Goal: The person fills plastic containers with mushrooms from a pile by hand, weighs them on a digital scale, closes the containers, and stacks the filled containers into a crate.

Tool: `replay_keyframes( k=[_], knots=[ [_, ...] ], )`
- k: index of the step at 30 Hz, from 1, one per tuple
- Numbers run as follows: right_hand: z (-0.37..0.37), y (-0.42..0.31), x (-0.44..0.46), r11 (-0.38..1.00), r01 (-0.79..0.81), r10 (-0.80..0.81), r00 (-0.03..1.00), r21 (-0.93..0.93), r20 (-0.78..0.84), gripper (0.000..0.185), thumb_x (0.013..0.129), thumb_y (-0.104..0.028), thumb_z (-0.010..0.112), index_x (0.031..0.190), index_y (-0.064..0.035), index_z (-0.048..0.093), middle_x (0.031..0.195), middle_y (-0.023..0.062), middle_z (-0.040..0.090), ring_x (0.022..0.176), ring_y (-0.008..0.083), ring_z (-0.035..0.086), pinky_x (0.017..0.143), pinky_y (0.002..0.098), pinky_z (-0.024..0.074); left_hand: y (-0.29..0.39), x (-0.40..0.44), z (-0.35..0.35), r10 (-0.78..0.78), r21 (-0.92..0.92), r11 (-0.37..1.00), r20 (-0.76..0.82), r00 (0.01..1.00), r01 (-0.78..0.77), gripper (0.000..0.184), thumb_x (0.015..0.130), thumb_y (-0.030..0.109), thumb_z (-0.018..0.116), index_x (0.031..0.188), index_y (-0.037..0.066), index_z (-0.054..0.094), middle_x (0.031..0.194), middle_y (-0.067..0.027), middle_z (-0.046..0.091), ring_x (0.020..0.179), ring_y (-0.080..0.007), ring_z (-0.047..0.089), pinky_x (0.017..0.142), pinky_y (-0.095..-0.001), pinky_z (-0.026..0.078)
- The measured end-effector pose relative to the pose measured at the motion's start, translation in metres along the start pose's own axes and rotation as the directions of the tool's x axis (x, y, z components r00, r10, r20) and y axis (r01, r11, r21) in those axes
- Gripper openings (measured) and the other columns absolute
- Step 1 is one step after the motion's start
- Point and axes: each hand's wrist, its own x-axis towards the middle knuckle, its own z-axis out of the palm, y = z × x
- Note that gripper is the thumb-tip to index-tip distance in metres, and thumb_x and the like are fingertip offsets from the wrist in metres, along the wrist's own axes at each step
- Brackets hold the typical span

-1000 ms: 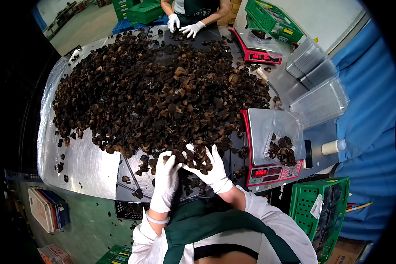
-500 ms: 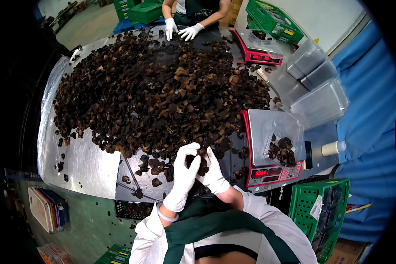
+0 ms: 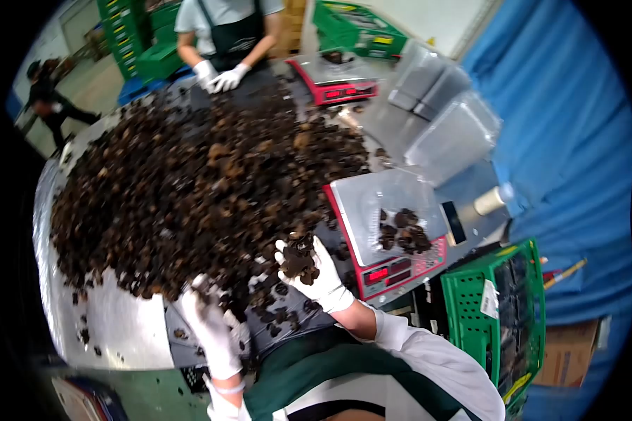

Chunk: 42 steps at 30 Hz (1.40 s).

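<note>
A broad heap of dark brown wood ear mushrooms (image 3: 189, 182) covers much of the table. My right hand (image 3: 324, 281), white-gloved and palm up, is cupped around several wood ear mushrooms (image 3: 300, 261) in front of the scale. At the near edge of the heap is my left hand (image 3: 209, 330), also gloved; motion smears its fingers, so its grip does not show. Right of my right hand, a clear plastic tray with a few wood ear mushrooms (image 3: 404, 231) sits on the red digital scale (image 3: 358, 210).
A co-worker's gloved hands (image 3: 221, 78) rest at the far edge of the heap. Beyond the near scale stand a second red scale (image 3: 340, 92) and stacked clear trays (image 3: 456, 137). A phone (image 3: 453, 223) and a white roll (image 3: 490, 200) lie right. A green crate (image 3: 470, 309) stands below.
My hands, together before, are now apart: the left has moved left to the heap's edge, the right holds mushrooms nearer the scale. The view has shifted and tilted.
</note>
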Motion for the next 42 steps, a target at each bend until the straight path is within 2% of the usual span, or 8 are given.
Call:
replay_keyframes(
  k=[7, 11, 13, 21, 25, 30, 36, 42],
  knots=[
    [0.079, -0.124, -0.079, 0.518, 0.511, -0.649, 0.757, -0.686, 0.074, 0.041, 0.1, -0.038, 0.039, 0.116, -0.0051, 0.056, 0.109, 0.0112, 0.062, 0.094, 0.0243, 0.064, 0.078, 0.0401, 0.0549, 0.028, -0.017, -0.138, 0.066, 0.139, 0.99, -0.365, 0.929, -0.016, 0.045, 0.093, 0.032, 0.053, 0.127, 0.003, 0.051, 0.132, -0.015, 0.05, 0.124, -0.0252, 0.045, 0.11, -0.0447, 0.03],
    [0.101, -0.158, -0.109, -0.404, 0.149, -0.793, 0.435, -0.902, 0.427, 0.027, 0.097, -0.022, 0.046, 0.104, -0.0025, 0.064, 0.106, 0.0098, 0.064, 0.1, 0.0195, 0.059, 0.092, 0.0318, 0.0436, 0.045, -0.033, -0.151, 0.127, 0.149, 0.987, -0.523, 0.843, -0.057, 0.038, 0.094, 0.028, 0.051, 0.118, -0.002, 0.054, 0.124, -0.0144, 0.052, 0.116, -0.0253, 0.049, 0.105, -0.0426, 0.037],
    [0.089, -0.182, -0.119, -0.596, -0.012, -0.701, 0.496, -0.803, 0.512, 0.024, 0.096, -0.016, 0.047, 0.102, -0.0008, 0.065, 0.107, 0.0109, 0.065, 0.103, 0.021, 0.059, 0.094, 0.0323, 0.0431, 0.04, -0.034, -0.194, 0.138, 0.169, 0.984, -0.509, 0.85, -0.058, 0.033, 0.094, 0.028, 0.053, 0.113, 0.001, 0.056, 0.115, -0.0108, 0.057, 0.109, -0.0208, 0.052, 0.099, -0.0393, 0.039],
    [0.106, -0.142, -0.119, -0.829, -0.187, -0.518, 0.613, -0.527, 0.596, 0.022, 0.079, -0.001, 0.066, 0.101, 0.0, 0.064, 0.102, 0.0124, 0.065, 0.098, 0.025, 0.062, 0.091, 0.033, 0.0461, 0.063, -0.086, -0.248, 0.337, 0.471, 0.881, -0.7, 0.63, 0.052, 0.032, 0.093, 0.026, 0.05, 0.114, 0.001, 0.054, 0.111, -0.0076, 0.056, 0.106, -0.0175, 0.051, 0.099, -0.0342, 0.035],
    [0.088, -0.082, -0.095, -0.632, -0.018, -0.458, 0.816, -0.775, 0.354, 0.023, 0.075, -0.004, 0.071, 0.097, -0.003, 0.067, 0.093, 0.0098, 0.065, 0.085, 0.0215, 0.064, 0.077, 0.0292, 0.0503, 0.064, -0.113, -0.257, 0.665, 0.967, 0.056, -0.222, 0.713, 0.248, 0.033, 0.088, 0.007, 0.057, 0.12, -0.002, 0.053, 0.119, -0.016, 0.055, 0.112, -0.0298, 0.051, 0.101, -0.039, 0.037],
    [0.03, 0.007, -0.034, -0.694, 0.308, 0.131, 0.943, -0.65, 0.307, 0.042, 0.079, -0.028, 0.074, 0.113, -0.0064, 0.063, 0.106, 0.0117, 0.064, 0.098, 0.0274, 0.062, 0.085, 0.0345, 0.0501, 0.047, -0.072, -0.103, 0.466, 0.972, 0.127, 0.116, 0.877, -0.196, 0.015, 0.078, 0.002, 0.062, 0.093, 0.001, 0.064, 0.096, -0.0116, 0.063, 0.092, -0.0257, 0.059, 0.088, -0.0383, 0.045],
    [-0.027, 0.07, 0.014, -0.902, 0.382, 0.382, 0.923, -0.202, 0.036, 0.095, 0.066, -0.061, 0.069, 0.145, -0.02, 0.034, 0.144, 0.0198, 0.035, 0.131, 0.0416, 0.035, 0.104, 0.0618, 0.0254, -0.021, -0.041, -0.045, 0.041, 0.864, -0.087, 0.5, 0.865, -0.495, 0.049, 0.074, 0.017, 0.073, 0.118, 0.002, 0.058, 0.116, -0.0172, 0.059, 0.104, -0.0356, 0.056, 0.094, -0.0423, 0.043],
    [-0.029, 0.026, -0.033, -0.803, 0.562, 0.56, 0.825, -0.201, 0.068, 0.054, 0.08, -0.04, 0.066, 0.129, -0.0191, 0.054, 0.139, 0.0122, 0.044, 0.128, 0.0328, 0.04, 0.105, 0.0499, 0.0308, -0.033, -0.065, -0.077, -0.059, 0.8, 0.005, 0.6, 0.798, -0.6, 0.035, 0.075, 0.008, 0.068, 0.11, 0.004, 0.062, 0.111, -0.0135, 0.061, 0.098, -0.031, 0.058, 0.082, -0.0391, 0.048]
  ],
)
